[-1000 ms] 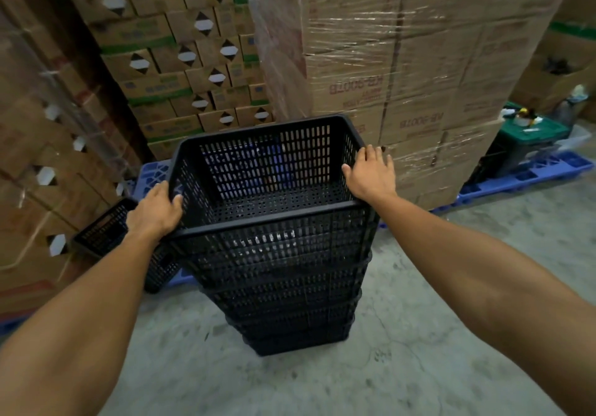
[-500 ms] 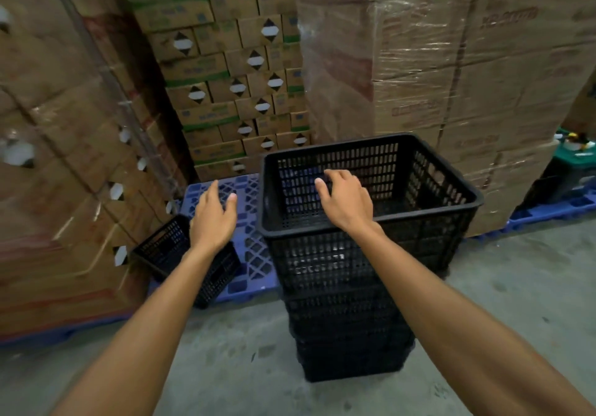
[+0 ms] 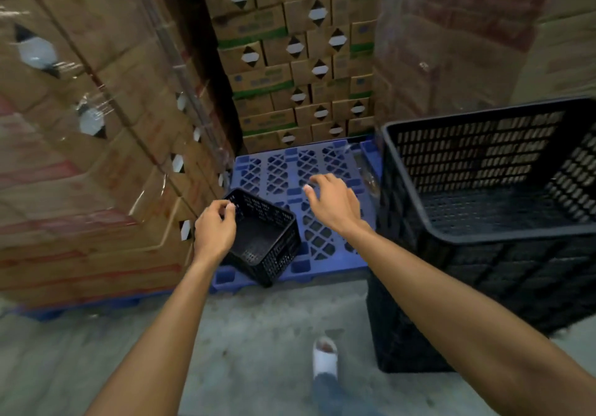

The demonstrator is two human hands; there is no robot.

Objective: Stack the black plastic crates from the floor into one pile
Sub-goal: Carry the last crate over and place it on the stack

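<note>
nearest me, one foot in a white sandal (image 3: 325, 357) stood on the grey concrete floor (image 3: 251, 344), between my two forearms. both arms were stretched forward and down, bare to past the elbow.

my left hand (image 3: 214, 229) was out over the near-left corner of the small black crate (image 3: 263, 240), fingers curled in, thumb and forefinger close together at the rim. i could not tell whether they touched the rim or only hovered in front of it; nothing was lifted. my right hand (image 3: 335, 202) was palm down, fingers spread and slightly bent, empty, over the blue pallet (image 3: 309, 170) just right of that crate and apart from it.

crates counted: one small crate, tilted, sitting on the front edge of the pallet with one corner out past the edge; one pile of large black crates (image 3: 483, 254) on the floor at my right, just beside the pallet. the topmost one was open and empty; the layers beneath were too blurred to count.

farther out: one blue pallet, its near part bare. stacked cardboard boxes (image 3: 300, 70) with diamond labels stood on its rear. wrapped box stacks (image 3: 90, 144) stood close on the left, tight against the small crate's left side, and another wrapped stack (image 3: 467, 38) rose behind the pile.
</note>
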